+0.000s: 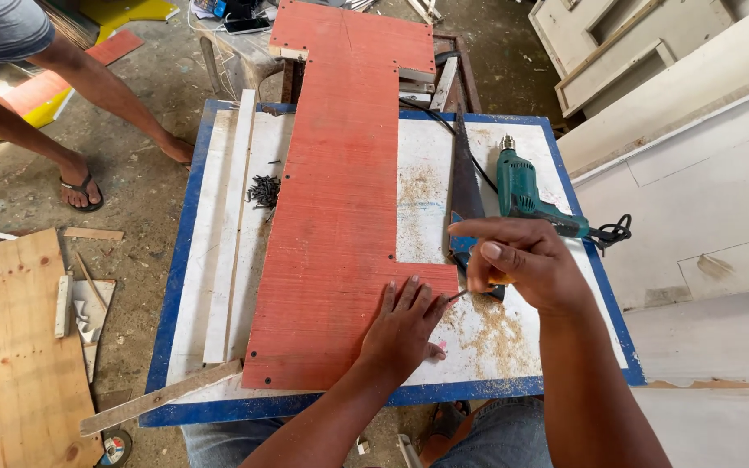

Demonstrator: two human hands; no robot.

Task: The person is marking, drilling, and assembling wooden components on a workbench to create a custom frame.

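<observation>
A long red board (340,173) with a notch cut in its right side lies on a white work table with a blue rim (175,286). My left hand (405,325) presses flat on the board's lower right corner, fingers spread. My right hand (522,260) hovers just right of it, fingers pinched on a thin pencil-like tool (465,293) whose tip meets the board's edge. A handsaw (465,186) and a green electric drill (526,191) lie on the table right behind my right hand.
A pile of dark nails (263,191) and long white wooden strips (231,225) lie left of the board. Sawdust covers the table near my hands. Another person's legs in sandals (80,186) stand at upper left. Plywood (10,347) lies on the floor; white panels (695,173) lean at right.
</observation>
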